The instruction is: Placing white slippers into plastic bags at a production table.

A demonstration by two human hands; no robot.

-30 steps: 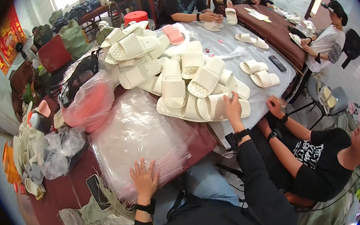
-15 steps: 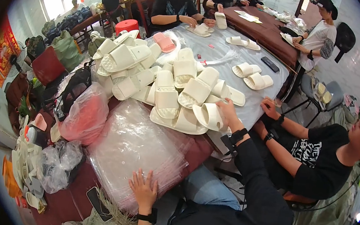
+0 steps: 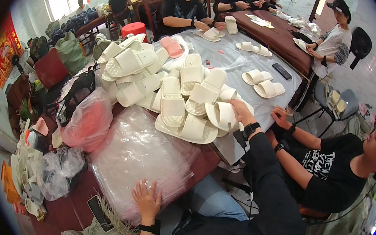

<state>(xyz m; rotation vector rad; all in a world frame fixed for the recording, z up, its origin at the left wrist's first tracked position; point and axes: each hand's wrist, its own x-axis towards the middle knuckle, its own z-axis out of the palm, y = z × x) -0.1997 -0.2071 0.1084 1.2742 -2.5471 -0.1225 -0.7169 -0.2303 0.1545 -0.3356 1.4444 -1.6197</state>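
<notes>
My right hand (image 3: 243,114) is closed on the edge of a cream slipper (image 3: 219,115) at the near right side of a heap. The slipper is tipped, its strap facing me. Other cream slippers (image 3: 172,104) lie under and beside it, some overlapping. Flat on a stack of clear plastic bags (image 3: 141,147) rests my left hand (image 3: 146,201), fingers spread and holding nothing. My right fingertips are partly hidden behind the slipper.
A pink slipper (image 3: 171,48) lies behind the heap. Two pairs of cream slippers and a black phone (image 3: 281,71) are on the plastic-covered table (image 3: 221,59). Close on my right sits a person in black (image 3: 320,163). Another phone (image 3: 99,212) lies near my left wrist.
The slipper in my right hand has tilted up and shifted slightly. My left hand has slid a little toward me on the bags.
</notes>
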